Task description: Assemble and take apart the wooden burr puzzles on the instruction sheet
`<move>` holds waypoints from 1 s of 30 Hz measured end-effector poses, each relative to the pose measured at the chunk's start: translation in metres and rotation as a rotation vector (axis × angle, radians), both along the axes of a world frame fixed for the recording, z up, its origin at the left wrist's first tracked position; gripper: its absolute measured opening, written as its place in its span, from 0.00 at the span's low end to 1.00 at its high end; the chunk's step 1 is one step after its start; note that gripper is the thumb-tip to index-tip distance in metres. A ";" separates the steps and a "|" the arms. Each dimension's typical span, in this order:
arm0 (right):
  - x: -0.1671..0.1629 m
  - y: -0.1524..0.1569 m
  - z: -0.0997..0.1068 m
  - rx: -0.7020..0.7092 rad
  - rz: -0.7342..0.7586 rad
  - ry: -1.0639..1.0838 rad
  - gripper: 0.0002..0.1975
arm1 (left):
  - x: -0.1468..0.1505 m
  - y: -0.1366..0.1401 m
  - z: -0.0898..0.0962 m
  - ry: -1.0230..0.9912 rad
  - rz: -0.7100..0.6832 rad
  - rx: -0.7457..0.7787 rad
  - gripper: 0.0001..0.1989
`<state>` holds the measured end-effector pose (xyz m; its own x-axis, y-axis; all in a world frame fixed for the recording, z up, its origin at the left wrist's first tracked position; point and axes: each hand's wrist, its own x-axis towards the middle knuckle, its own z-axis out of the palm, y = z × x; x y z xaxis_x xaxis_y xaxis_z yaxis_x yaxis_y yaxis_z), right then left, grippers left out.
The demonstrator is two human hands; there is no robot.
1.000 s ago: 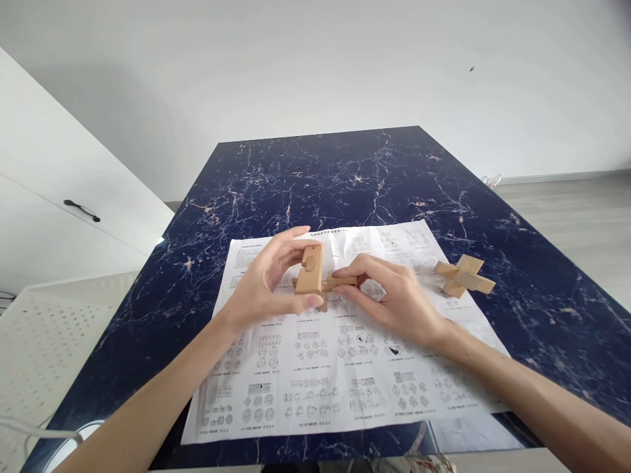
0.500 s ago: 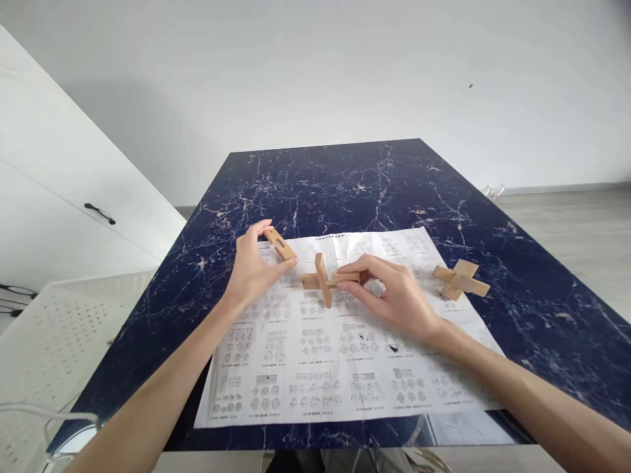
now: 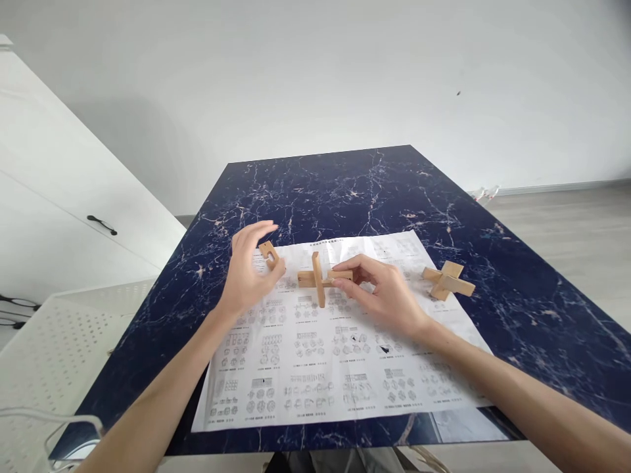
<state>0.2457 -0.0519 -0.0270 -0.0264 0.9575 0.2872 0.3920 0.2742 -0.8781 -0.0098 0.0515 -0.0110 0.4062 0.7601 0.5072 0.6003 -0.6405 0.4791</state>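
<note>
Pale wood shows between the hands, over a printed sheet [image 3: 340, 378] on the blue table [image 3: 315, 197]. The left hand [image 3: 249, 272] curves round a slotted piece [image 3: 267, 249] above the sheet's far left corner; thumb and forefinger stand well apart, the thumb overlaps the piece's lower end, and the other fingers are partly hidden, so I cannot tell whether they grip it. The right hand [image 3: 389, 289] pinches one end of a cross [image 3: 317, 266] between thumb and fingertips, covering that end; the cross sits over the sheet's middle, one slat crossing the bar steeply. Well to the right, a second cross [image 3: 449, 282] lies across the sheet's right edge, its joint hidden by its own arms. The sheet's print is too small to read, and whether its black patch [image 3: 384, 349] is a tear or a mark is unclear. Both forearms run off the frame, the right one covering part of the sheet. A white cabinet [image 3: 73, 197] is cut off at left, shut, its contents hidden behind the front with a black handle [image 3: 102, 225].
</note>
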 end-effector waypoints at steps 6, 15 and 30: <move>0.000 0.004 -0.003 -0.095 -0.020 0.137 0.11 | 0.016 -0.027 0.007 -0.096 -0.277 -0.050 0.32; -0.004 -0.001 0.006 -0.187 0.051 0.159 0.12 | 0.021 -0.033 -0.002 0.078 -0.436 -0.251 0.55; 0.004 0.003 0.004 -0.206 0.031 0.136 0.15 | 0.017 -0.028 0.000 0.080 -0.379 -0.207 0.44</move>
